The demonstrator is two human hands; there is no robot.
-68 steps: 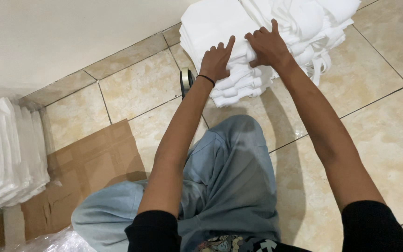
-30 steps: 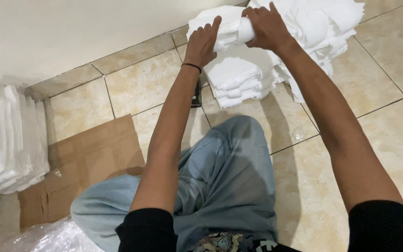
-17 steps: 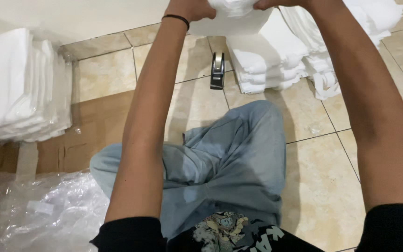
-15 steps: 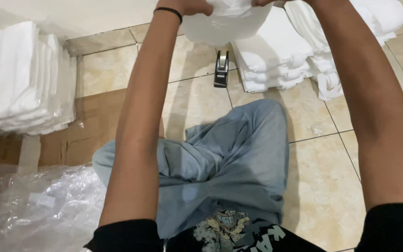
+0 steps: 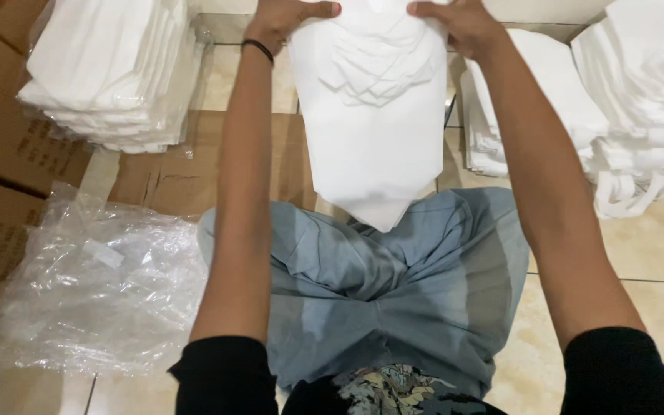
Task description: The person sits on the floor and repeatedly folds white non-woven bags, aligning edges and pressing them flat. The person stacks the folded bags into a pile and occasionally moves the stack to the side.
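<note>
Where both hands pressed on the floor pile a moment ago, we now hold one white bag [image 5: 370, 131] up over our lap; left hand [image 5: 290, 19] and right hand [image 5: 455, 23] grip its top corners, apart; the pile [image 5: 639, 100] lies at right.

Both arms fully extended forward, roughly parallel, black short sleeves at the shoulders. Left hand [image 5: 290, 17] and right hand [image 5: 455, 19] raised level, apart, fingers curled in a pinch grip, thumbs pointing inward. Black band on left wrist [image 5: 257, 49].
</note>
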